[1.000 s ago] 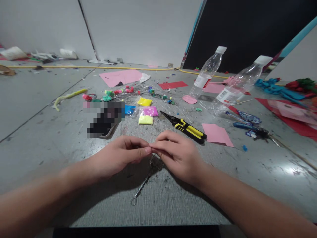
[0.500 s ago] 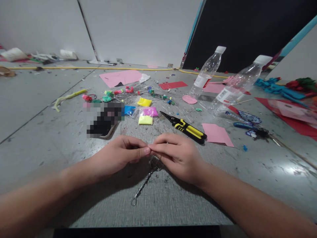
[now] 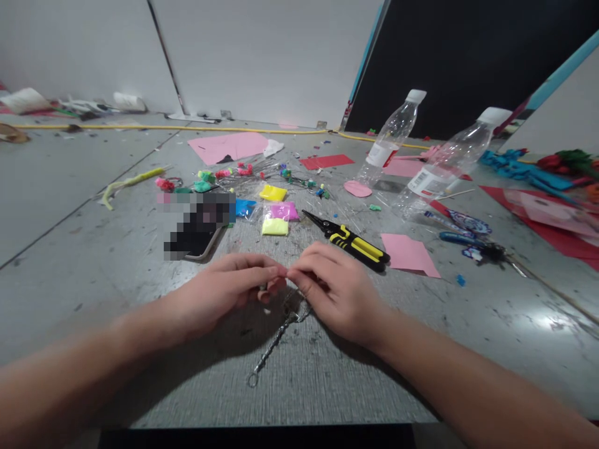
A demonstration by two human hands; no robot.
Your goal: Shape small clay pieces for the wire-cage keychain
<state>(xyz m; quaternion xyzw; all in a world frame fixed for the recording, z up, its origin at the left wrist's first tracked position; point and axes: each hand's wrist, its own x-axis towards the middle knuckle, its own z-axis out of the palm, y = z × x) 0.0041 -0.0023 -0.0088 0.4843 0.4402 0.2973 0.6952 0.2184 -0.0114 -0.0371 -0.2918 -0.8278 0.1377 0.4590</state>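
My left hand [image 3: 234,280] and my right hand [image 3: 339,287] meet fingertip to fingertip over the table. Both are closed in a pinch, and what lies between the fingertips is too small to name. Below them a twisted wire piece [image 3: 272,349] lies on the table, with a small loop at its near end; its far end runs under my right hand. Beyond the hands rest pliers [image 3: 349,240] with yellow and black handles. Small packets of yellow [image 3: 274,193], pink [image 3: 285,211], pale yellow [image 3: 275,226] and blue material [image 3: 244,207] lie ahead.
A phone [image 3: 206,243] lies left of the packets. Two clear plastic bottles [image 3: 397,128] stand at the back right. Pink paper [image 3: 412,254] lies right of the pliers, and colourful small decorations [image 3: 203,181] are strewn behind. The table's near edge [image 3: 262,426] runs along the bottom.
My fingertips have shifted slightly; my left thumb now points more to the right, and more of the curled fingers below it shows. The wire piece stays on the table.
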